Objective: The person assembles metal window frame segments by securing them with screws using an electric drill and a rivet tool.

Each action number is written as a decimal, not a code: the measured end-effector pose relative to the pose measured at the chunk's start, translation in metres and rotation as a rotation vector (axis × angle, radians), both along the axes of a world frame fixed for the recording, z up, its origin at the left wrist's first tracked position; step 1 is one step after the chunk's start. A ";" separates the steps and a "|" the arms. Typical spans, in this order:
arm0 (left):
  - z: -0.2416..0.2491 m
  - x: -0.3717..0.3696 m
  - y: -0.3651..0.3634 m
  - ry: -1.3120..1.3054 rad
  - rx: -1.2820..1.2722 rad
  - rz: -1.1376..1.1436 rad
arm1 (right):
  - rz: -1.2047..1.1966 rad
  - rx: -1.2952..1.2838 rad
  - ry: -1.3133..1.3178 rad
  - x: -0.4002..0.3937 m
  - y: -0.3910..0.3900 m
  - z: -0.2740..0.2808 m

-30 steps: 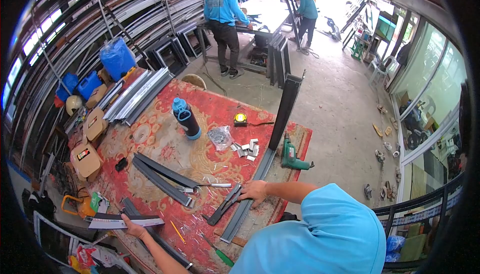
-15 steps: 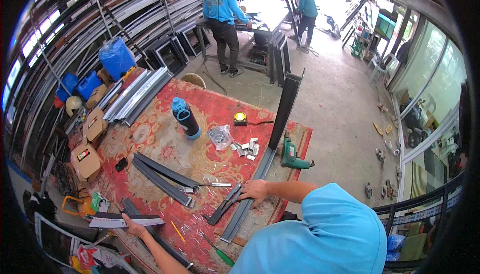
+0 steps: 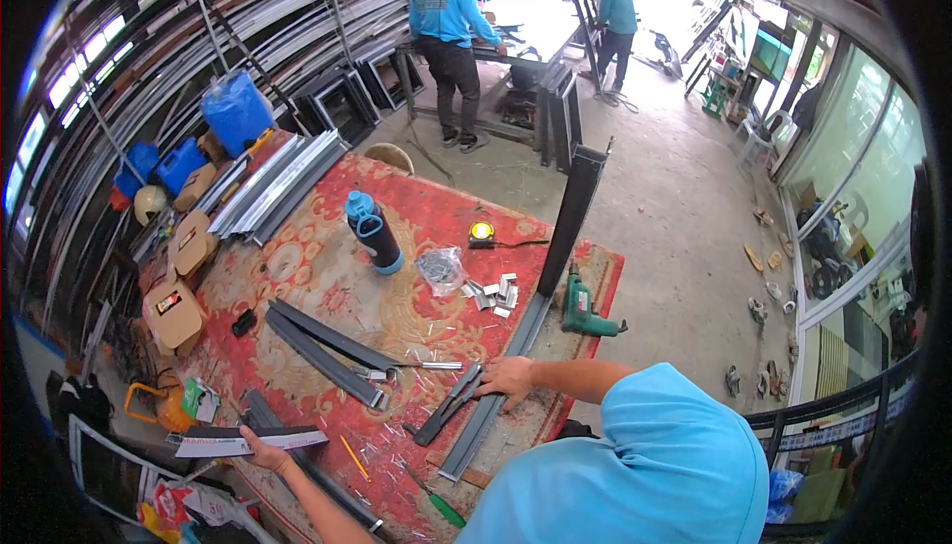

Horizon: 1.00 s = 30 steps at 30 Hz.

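Observation:
My left hand (image 3: 264,450) is closed around a dark strip with a white printed face (image 3: 223,442), held over the table's left front edge. My right hand (image 3: 508,379) rests on a long grey metal profile (image 3: 483,432), beside a short dark profile piece (image 3: 446,407); its fingers touch or grip that piece's upper end. An upright black profile (image 3: 573,217) rises from the far part of the long profile. Near my hands lie two dark profiles (image 3: 322,358), a yellow pencil (image 3: 355,458) and a green-handled screwdriver (image 3: 445,509).
On the red patterned table (image 3: 436,212) are a blue-topped bottle (image 3: 374,234), a yellow tape measure (image 3: 482,235), a plastic bag (image 3: 439,270), small metal pieces (image 3: 493,293) and a green drill (image 3: 587,309). Two co-workers (image 3: 451,18), (image 3: 616,18) stand beyond, with another person partly visible.
The view has shifted slightly. The nearer co-worker's arm and posture have changed a little. My hands keep nearly the same positions on the strip and the profiles.

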<state>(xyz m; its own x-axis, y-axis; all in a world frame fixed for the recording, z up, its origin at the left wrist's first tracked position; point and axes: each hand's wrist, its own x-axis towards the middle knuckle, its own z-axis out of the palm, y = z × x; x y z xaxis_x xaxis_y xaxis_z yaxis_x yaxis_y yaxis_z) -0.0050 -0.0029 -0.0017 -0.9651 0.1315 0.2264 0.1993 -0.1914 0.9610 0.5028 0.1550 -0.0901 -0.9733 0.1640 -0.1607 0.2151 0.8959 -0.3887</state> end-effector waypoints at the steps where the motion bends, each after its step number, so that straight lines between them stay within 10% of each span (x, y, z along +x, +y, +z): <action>1: 0.005 0.006 0.001 0.017 0.003 0.015 | 0.017 0.022 0.025 0.000 0.001 -0.002; 30: 0.005 0.004 -0.002 0.087 -0.233 0.082 | 0.006 0.040 0.048 0.002 -0.001 -0.008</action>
<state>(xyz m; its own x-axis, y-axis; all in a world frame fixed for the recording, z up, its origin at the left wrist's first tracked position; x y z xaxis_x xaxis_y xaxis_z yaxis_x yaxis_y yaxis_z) -0.0010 -0.0048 0.0034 -0.9528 0.1123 0.2821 0.2893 0.0536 0.9557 0.5051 0.1540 -0.0986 -0.9807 0.1636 -0.1074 0.1919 0.9120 -0.3625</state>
